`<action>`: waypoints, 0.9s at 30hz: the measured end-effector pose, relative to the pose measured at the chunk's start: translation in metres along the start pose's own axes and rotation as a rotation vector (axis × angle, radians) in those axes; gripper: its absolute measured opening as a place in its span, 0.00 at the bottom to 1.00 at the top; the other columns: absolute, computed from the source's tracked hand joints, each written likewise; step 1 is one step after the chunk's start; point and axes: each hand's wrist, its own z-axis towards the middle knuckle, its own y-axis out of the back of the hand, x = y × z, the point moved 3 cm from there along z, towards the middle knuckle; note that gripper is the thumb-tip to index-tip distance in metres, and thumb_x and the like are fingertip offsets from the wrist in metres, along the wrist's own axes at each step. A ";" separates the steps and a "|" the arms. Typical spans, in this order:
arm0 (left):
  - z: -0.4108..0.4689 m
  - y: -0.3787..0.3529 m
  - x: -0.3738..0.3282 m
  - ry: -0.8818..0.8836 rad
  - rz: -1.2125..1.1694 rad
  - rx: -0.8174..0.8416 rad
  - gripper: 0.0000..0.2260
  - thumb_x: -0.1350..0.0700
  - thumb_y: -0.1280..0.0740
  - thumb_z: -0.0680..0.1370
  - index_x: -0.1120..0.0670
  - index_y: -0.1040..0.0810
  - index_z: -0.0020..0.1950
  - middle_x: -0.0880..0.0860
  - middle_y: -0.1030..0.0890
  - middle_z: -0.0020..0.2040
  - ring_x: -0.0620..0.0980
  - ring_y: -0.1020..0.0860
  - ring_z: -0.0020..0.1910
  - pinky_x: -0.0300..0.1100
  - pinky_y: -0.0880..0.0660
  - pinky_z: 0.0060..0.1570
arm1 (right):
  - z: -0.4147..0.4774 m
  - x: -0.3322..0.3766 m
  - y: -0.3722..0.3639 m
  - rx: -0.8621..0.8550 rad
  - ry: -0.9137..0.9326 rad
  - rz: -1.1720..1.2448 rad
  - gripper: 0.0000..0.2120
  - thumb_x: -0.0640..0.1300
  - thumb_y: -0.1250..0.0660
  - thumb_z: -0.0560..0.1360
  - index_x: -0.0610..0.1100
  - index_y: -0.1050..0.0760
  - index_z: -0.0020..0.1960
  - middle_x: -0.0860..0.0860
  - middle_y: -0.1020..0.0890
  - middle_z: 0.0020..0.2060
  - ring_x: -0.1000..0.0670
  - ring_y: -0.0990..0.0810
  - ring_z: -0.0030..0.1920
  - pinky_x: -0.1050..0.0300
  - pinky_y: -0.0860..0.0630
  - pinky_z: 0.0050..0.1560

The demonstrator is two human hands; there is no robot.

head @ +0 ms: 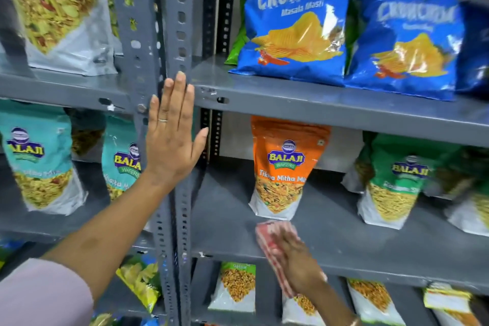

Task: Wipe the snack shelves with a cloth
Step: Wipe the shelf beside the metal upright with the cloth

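Note:
A red and white cloth (267, 233) lies on the grey middle shelf (357, 241), near its front edge. My right hand (297, 264) presses flat on the cloth, fingers pointing up-left; the hand and cloth are blurred. Just behind the cloth stands an orange Balaji snack pouch (283, 167). My left hand (172, 135) is flat and open against the grey perforated upright post (182, 21), fingers up, holding nothing.
Two blue Crunchem bags (296, 26) sit on the upper shelf (330, 106). A green pouch (394, 180) stands right of the orange one. Teal pouches (39, 161) fill the left bay. More packs (235, 288) sit on the shelf below.

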 end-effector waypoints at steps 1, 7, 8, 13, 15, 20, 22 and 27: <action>0.000 0.000 0.000 0.000 -0.010 0.003 0.30 0.51 0.42 0.77 0.62 0.48 0.74 0.63 0.43 0.73 0.48 0.58 0.75 0.49 0.57 0.73 | -0.007 -0.015 -0.001 0.050 -0.111 -0.014 0.24 0.55 0.56 0.79 0.69 0.60 0.71 0.57 0.49 0.72 0.49 0.42 0.76 0.60 0.45 0.73; 0.000 0.000 -0.003 0.020 -0.044 -0.026 0.29 0.51 0.42 0.78 0.63 0.48 0.75 0.63 0.43 0.74 0.49 0.58 0.75 0.49 0.58 0.73 | 0.015 0.023 -0.031 0.227 -0.038 -0.262 0.24 0.48 0.59 0.81 0.40 0.49 0.74 0.42 0.32 0.69 0.40 0.53 0.76 0.47 0.58 0.75; 0.000 0.000 -0.003 0.020 -0.040 -0.034 0.29 0.52 0.43 0.79 0.63 0.48 0.75 0.63 0.42 0.73 0.49 0.58 0.75 0.49 0.58 0.73 | 0.025 0.044 -0.044 0.258 0.056 -0.216 0.26 0.47 0.52 0.80 0.42 0.54 0.76 0.42 0.43 0.74 0.39 0.55 0.76 0.45 0.60 0.77; 0.000 0.002 -0.005 0.044 -0.036 -0.008 0.26 0.55 0.44 0.81 0.63 0.49 0.75 0.65 0.43 0.74 0.47 0.60 0.75 0.47 0.60 0.73 | 0.045 0.096 -0.038 0.372 -0.149 -0.030 0.26 0.48 0.53 0.81 0.47 0.55 0.77 0.45 0.54 0.77 0.43 0.58 0.77 0.48 0.58 0.78; -0.002 0.002 -0.008 0.094 -0.042 0.012 0.27 0.55 0.43 0.80 0.64 0.49 0.75 0.67 0.44 0.74 0.47 0.62 0.75 0.47 0.62 0.73 | 0.033 0.073 -0.028 0.367 -0.205 -0.044 0.25 0.45 0.54 0.82 0.46 0.56 0.77 0.45 0.56 0.77 0.44 0.59 0.77 0.49 0.58 0.77; -0.028 -0.008 -0.054 0.016 -0.088 0.077 0.33 0.46 0.46 0.80 0.60 0.59 0.76 0.59 0.58 0.77 0.49 0.62 0.75 0.48 0.66 0.72 | -0.011 -0.020 0.011 0.274 -0.312 -0.007 0.25 0.43 0.54 0.81 0.47 0.53 0.77 0.47 0.54 0.78 0.48 0.59 0.77 0.56 0.59 0.76; -0.053 -0.023 -0.095 -0.056 -0.155 0.156 0.31 0.42 0.53 0.81 0.57 0.61 0.77 0.52 0.62 0.77 0.50 0.59 0.75 0.50 0.64 0.72 | -0.024 -0.047 0.027 0.224 -0.373 0.118 0.25 0.38 0.48 0.79 0.52 0.43 0.75 0.50 0.45 0.77 0.48 0.41 0.75 0.56 0.42 0.73; -0.142 -0.087 -0.187 -0.119 -0.157 0.493 0.31 0.41 0.56 0.80 0.58 0.57 0.77 0.55 0.55 0.77 0.56 0.46 0.74 0.50 0.54 0.73 | -0.029 -0.116 0.052 0.030 -0.469 0.447 0.17 0.36 0.38 0.75 0.47 0.23 0.61 0.49 0.18 0.57 0.49 0.20 0.56 0.57 0.26 0.56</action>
